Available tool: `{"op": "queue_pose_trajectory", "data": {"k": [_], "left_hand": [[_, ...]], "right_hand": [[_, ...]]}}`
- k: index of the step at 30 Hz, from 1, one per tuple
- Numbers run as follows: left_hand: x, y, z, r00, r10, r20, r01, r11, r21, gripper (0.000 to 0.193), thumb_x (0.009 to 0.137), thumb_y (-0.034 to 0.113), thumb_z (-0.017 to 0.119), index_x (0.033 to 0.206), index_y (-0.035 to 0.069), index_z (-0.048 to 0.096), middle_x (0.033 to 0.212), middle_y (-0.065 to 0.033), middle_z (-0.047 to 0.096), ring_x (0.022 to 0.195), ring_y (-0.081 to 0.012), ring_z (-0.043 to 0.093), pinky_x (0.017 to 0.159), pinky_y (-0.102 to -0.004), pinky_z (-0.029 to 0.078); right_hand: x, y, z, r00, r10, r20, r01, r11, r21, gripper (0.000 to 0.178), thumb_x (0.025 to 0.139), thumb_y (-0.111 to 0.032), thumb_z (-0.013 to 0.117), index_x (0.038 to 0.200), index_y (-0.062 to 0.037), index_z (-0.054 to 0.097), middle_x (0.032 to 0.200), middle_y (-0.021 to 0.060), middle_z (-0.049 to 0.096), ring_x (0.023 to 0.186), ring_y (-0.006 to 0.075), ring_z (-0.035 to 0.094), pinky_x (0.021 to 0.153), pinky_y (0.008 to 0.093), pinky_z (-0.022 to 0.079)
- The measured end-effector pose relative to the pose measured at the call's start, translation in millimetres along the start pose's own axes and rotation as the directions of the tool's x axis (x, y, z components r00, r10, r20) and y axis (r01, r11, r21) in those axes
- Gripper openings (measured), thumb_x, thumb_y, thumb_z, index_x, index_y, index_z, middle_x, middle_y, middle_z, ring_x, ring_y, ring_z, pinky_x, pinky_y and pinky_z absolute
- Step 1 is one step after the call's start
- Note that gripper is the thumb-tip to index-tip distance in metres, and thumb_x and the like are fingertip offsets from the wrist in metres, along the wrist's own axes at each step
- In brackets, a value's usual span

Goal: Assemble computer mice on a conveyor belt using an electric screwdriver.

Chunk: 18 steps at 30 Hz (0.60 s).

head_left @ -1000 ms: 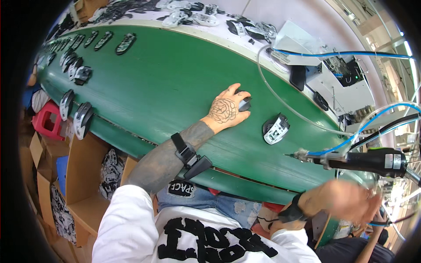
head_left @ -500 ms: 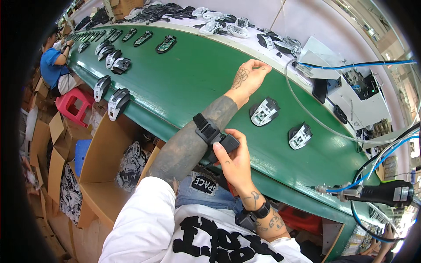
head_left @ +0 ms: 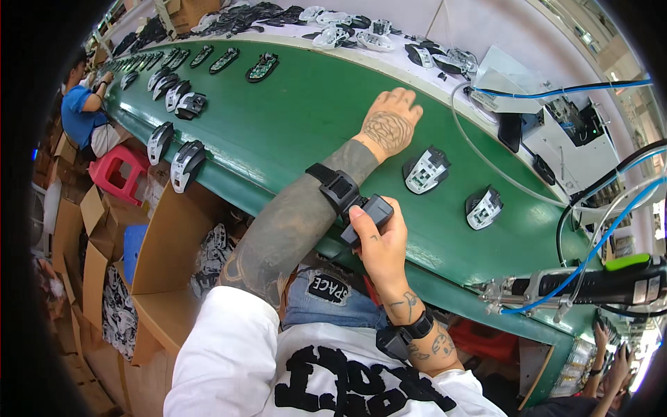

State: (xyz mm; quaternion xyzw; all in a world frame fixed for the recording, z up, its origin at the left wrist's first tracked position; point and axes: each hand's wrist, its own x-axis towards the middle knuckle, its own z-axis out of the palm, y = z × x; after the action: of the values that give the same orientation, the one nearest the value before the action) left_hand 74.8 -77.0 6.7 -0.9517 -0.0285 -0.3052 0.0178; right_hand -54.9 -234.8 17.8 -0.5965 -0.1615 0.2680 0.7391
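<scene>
My left hand (head_left: 389, 124) is held out over the green bench (head_left: 306, 111), back up, with its fingers curled in. Nothing shows in it, though the palm side is hidden. Around my left forearm runs a black buckled strap (head_left: 336, 186) carrying a small black box (head_left: 368, 217). My right hand (head_left: 383, 240) grips that box, thumb on its near face and fingers behind. Another black box (head_left: 396, 342) is strapped to my right wrist. To the right of my left hand, a partly assembled computer mouse (head_left: 426, 170) lies on the bench, with a second mouse (head_left: 484, 207) farther right.
Several mice (head_left: 186, 164) and circuit boards in black bases (head_left: 262, 67) line the left side. Loose shells (head_left: 333, 36) fill the back ledge. A black power screwdriver (head_left: 597, 285) with hoses is at right. Left below stands a cardboard box (head_left: 170, 243). A co-worker (head_left: 85, 111) sits far left.
My left hand has rolled so its back faces up. My right hand and the gripped box have shifted slightly right and up. The power screwdriver has swung, now showing a green part.
</scene>
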Motion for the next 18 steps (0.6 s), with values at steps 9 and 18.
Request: {"op": "queue_pose_trajectory", "data": {"k": [9,18], "left_hand": [[13.2,16.1,-8.8,0.937,-0.347,-0.051,0.227,0.711,-0.665,0.019,0.075,0.020,0.063,0.090,0.008,0.062,0.100,-0.0139,0.057,0.093,-0.0313,0.056,0.083,-0.0392,0.045],[0.6,2.5,-6.3,0.971,-0.220,-0.095,0.119,0.785,-0.608,0.020,0.075,0.019,0.064,0.091,0.007,0.061,0.093,-0.0146,0.058,0.084,-0.0292,0.058,0.075,-0.0370,0.048]], "right_hand": [[-2.3,5.4,-6.0,0.997,-0.036,0.067,0.039,0.998,-0.042,0.037,0.083,-0.016,0.067,0.106,0.0024,0.045,0.080,0.0050,0.060,0.069,0.0075,0.055,0.061,0.0228,0.047],[3.3,16.3,-10.2,0.990,0.026,0.136,0.005,0.976,-0.217,0.048,0.080,-0.019,0.070,0.113,0.0051,0.044,0.076,0.0083,0.062,0.062,0.0085,0.058,0.058,0.0233,0.048]]}}
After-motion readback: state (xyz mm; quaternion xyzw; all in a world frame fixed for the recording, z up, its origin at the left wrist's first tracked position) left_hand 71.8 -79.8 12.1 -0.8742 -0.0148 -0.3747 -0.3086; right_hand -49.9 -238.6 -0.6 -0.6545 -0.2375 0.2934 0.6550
